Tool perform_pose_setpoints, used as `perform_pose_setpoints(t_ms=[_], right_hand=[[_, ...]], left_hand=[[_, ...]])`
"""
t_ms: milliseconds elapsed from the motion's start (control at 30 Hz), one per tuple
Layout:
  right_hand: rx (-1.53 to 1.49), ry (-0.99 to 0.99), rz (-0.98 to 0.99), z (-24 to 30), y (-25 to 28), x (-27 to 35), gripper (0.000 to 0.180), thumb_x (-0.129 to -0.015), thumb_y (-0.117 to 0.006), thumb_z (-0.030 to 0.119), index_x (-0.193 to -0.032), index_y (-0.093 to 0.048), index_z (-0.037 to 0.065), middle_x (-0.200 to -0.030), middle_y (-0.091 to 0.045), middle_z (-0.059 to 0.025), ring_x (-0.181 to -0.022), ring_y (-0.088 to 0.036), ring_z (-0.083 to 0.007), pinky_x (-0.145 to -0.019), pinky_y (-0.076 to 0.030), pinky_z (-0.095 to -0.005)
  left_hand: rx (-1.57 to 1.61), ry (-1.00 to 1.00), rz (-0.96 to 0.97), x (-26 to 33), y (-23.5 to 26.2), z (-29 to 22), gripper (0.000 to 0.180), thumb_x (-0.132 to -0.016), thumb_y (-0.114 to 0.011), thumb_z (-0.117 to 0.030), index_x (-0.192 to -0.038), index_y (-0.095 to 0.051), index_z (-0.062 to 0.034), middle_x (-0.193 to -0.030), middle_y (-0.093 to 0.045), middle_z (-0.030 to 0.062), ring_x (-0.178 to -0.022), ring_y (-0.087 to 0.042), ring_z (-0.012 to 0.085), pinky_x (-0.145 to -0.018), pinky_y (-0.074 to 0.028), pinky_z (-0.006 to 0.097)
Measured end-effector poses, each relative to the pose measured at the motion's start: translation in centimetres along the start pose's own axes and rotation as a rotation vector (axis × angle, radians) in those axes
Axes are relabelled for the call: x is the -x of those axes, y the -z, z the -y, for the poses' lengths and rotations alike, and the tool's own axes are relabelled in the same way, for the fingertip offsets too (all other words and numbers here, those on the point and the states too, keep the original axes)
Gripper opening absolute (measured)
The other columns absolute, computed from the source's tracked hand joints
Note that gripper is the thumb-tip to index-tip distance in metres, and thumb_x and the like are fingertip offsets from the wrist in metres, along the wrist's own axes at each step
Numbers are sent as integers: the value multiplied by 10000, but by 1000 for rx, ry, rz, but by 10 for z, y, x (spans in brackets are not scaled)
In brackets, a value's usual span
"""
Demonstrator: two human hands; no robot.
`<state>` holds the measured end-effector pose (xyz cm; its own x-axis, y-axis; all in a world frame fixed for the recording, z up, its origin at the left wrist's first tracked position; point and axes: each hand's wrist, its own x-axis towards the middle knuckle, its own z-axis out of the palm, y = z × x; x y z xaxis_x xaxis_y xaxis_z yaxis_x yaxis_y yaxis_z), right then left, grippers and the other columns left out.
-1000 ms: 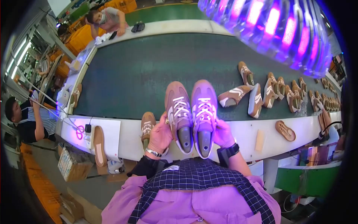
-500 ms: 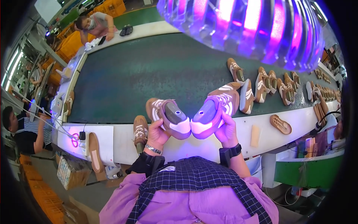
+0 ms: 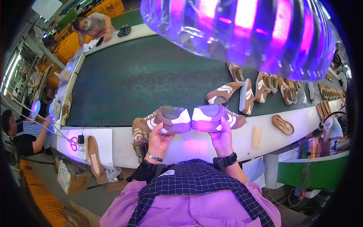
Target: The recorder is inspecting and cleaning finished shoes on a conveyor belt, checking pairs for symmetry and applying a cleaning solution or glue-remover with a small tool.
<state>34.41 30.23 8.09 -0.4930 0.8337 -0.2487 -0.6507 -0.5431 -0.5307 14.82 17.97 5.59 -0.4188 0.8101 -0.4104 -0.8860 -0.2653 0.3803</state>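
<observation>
Far left, I see a person in a striped top [image 3: 22, 130] leaning at the end of the line, and on the white bench [image 3: 113, 145] a loose sole [image 3: 93, 155] lies beside a charger block.

A third brown shoe [image 3: 139, 138] stands on the bench edge just left of my left hand [image 3: 159, 140]. That hand cups the left shoe [image 3: 166, 120] from below, fingers curled up around its sole and heel, thumb on the near side. The shoe is raised above the bench edge, heel pointing inward.

My right hand [image 3: 222, 139] grips the right shoe [image 3: 216, 117] the same way, fingers wrapped under the sole. The two heels sit almost touching, level with each other, washed pink by the lamp [image 3: 242, 34] overhead.

Right of that, a row of finished shoes [image 3: 264, 87] lies on the dark green belt [image 3: 143, 79], with another sole [image 3: 283, 125] and a small tan block on the white edge.

My worry: both grips are underneath only, so tilting either shoe further could roll it off my palm onto the bench or the floor. The shoe on the bench edge is near my left wrist; lowering carelessly could knock it off. The lamp's glare also tints both heels, so a colour mismatch could slip past me.
</observation>
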Motion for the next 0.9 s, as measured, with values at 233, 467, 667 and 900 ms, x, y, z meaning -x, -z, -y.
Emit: perform_pose_setpoints(t_ms=[233,467,667,900], right_hand=[[-15,-9,-20,-1,5,0,417,-898,-544,252,-1249,-449,47,-1197,-549,-91,-1090,-548,-210,-932,-456,-379],[-7,5,-25,-3,6,-1,406,-891,-555,236,-1234,-465,39,-1184,-559,-93,-1087,-551,-210,-934,-454,-378],[11,9,-43,-4,5,0,387,-893,-549,227,-1219,-475,31,-1171,-566,-96,-1071,-559,-209,-935,-449,-374],[96,36,-41,-3,13,0,367,-889,-551,217,-1195,-471,30,-1142,-569,-97,-1058,-560,-224,-945,-438,-387]], left_hand=[[4,5,-23,2,0,2,514,-724,-690,-157,-1197,-501,-87,-1163,-557,84,-1095,-512,257,-936,-425,432],[5,18,-25,1,1,2,512,-725,-689,-160,-1198,-504,-92,-1166,-557,81,-1096,-512,258,-936,-422,431],[27,51,-21,-4,8,1,478,-754,-661,-160,-1199,-501,-88,-1163,-561,83,-1089,-516,261,-939,-420,442],[-86,7,15,3,10,-2,455,-777,-639,-147,-1205,-496,-86,-1162,-567,72,-1075,-530,246,-928,-425,447]])
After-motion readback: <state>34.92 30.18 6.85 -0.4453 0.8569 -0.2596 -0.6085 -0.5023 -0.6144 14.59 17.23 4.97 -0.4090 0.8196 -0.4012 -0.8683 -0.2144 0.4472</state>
